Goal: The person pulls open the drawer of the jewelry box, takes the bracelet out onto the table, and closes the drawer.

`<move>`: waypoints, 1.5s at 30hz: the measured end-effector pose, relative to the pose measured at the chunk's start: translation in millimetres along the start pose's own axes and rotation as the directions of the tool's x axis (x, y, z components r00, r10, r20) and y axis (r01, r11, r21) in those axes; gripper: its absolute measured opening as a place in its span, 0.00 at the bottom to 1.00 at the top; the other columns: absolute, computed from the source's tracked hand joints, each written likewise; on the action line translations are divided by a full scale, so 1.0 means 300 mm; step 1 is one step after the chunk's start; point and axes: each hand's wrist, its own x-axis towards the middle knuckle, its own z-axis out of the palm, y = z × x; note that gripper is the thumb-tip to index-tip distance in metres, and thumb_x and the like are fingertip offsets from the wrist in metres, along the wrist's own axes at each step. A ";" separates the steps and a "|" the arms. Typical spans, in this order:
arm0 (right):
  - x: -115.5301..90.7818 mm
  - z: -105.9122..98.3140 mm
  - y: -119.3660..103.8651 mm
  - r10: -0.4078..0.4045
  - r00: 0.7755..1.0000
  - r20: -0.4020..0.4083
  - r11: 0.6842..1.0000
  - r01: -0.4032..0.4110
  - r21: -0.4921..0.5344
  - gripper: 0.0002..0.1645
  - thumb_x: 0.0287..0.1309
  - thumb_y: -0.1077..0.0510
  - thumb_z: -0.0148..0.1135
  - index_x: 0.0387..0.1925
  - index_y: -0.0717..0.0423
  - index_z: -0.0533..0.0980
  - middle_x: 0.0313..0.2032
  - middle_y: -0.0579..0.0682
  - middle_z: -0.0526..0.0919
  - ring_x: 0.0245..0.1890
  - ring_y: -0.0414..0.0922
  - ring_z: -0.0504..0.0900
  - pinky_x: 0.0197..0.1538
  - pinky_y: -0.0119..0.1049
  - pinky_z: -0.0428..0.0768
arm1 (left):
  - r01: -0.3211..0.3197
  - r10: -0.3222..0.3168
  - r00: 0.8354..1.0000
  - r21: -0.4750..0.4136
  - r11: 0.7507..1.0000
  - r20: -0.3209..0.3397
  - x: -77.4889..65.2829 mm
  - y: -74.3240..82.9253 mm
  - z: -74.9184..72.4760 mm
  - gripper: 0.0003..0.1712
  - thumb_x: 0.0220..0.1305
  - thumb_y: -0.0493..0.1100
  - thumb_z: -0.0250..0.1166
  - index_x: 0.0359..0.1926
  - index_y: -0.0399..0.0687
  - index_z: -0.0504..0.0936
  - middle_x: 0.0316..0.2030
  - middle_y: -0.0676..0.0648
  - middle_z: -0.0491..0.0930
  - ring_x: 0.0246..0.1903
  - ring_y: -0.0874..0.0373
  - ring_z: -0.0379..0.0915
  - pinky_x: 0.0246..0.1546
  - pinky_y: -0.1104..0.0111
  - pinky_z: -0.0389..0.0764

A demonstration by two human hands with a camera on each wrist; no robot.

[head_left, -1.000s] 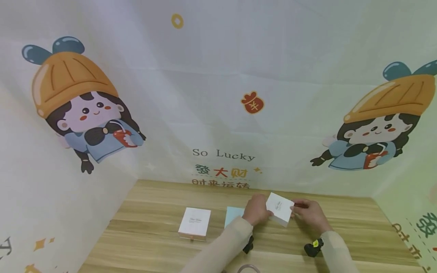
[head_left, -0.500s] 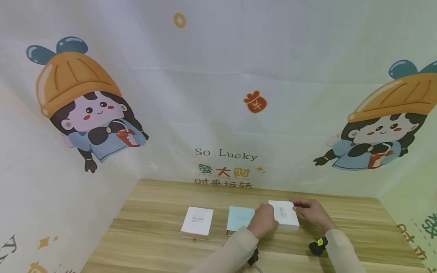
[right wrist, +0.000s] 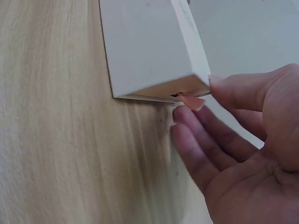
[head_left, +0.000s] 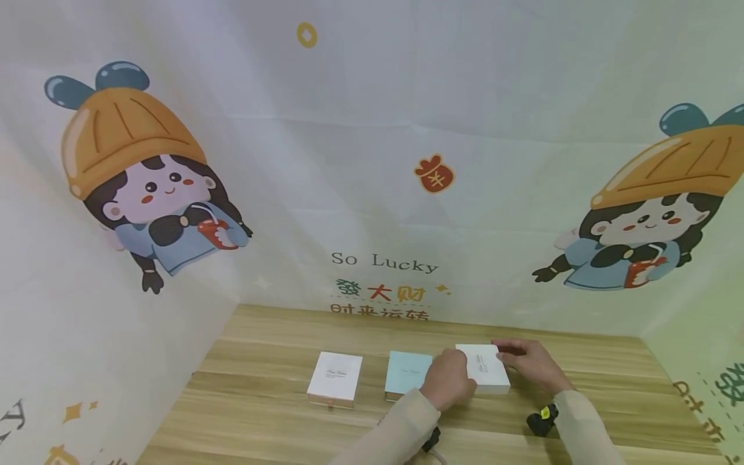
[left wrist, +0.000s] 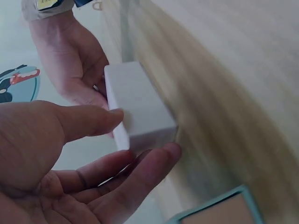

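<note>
A small white box (head_left: pixel 491 371) with fine dark lettering on its lid lies at the right of the row on the table. My left hand (head_left: pixel 449 380) grips its left end; in the left wrist view the thumb presses along one edge of the white box (left wrist: pixel 140 100) and the fingertips meet its end. At the other end, my right hand (head_left: pixel 531 365) holds the far corner between thumb and fingers. From that end face an orange ribbon tab (right wrist: pixel 192 101) sticks out, close to the right fingers.
A light teal box (head_left: pixel 405 371) lies just left of my left hand, partly covered by it. Farther left sits another white box (head_left: pixel 337 376). The wooden table (head_left: pixel 261 368) meets a printed cloth backdrop (head_left: pixel 372 194) at the back and sides.
Both hands have lowered the white box from a tilted, raised position to lie flat on the table. Over the last half second it has barely shifted.
</note>
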 end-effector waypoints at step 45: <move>-0.047 -0.016 0.000 0.128 0.989 0.075 0.989 -0.132 0.064 0.13 0.67 0.67 0.58 0.48 0.73 0.80 0.38 0.55 0.87 0.36 0.43 0.86 0.40 0.39 0.87 | -0.320 0.256 0.941 0.343 0.883 0.220 0.147 0.005 0.016 0.45 0.49 0.67 0.78 0.66 0.57 0.77 0.54 0.57 0.78 0.46 0.67 0.72 0.46 0.77 0.75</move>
